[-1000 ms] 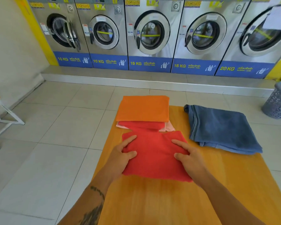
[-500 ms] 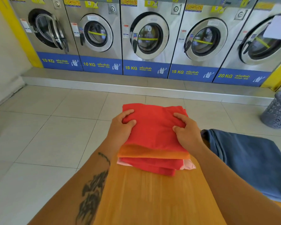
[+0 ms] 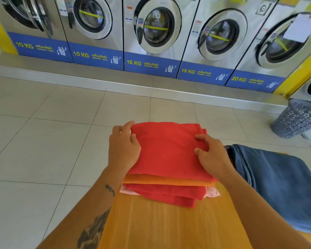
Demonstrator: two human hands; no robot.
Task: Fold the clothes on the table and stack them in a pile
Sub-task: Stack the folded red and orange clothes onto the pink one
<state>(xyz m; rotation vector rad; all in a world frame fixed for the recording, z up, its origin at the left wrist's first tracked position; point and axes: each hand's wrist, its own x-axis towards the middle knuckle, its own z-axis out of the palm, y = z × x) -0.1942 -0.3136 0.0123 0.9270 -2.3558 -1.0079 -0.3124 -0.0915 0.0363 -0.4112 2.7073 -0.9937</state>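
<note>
A folded red cloth [image 3: 167, 151] lies on top of a pile at the far end of the wooden table [image 3: 169, 225]. Under it show an orange cloth [image 3: 165, 182], another red cloth [image 3: 169, 194] and a pink edge [image 3: 213, 192]. My left hand [image 3: 123, 148] grips the red cloth's left edge, thumb on top and fingers curled at the far corner. My right hand [image 3: 211, 154] holds its right edge, fingers pressing on top. A blue towel [image 3: 280, 184] lies loosely folded on the table to the right of the pile.
A row of front-loading washing machines [image 3: 156, 31] stands on a raised step across the tiled floor [image 3: 43, 141]. A grey perforated basket [image 3: 298, 119] stands on the floor at the right. The table's left edge runs beside my left forearm.
Both hands carried the red cloth from the near part of the table onto the orange cloth on the pile. Since half a second ago they have stayed on it while the view moved closer.
</note>
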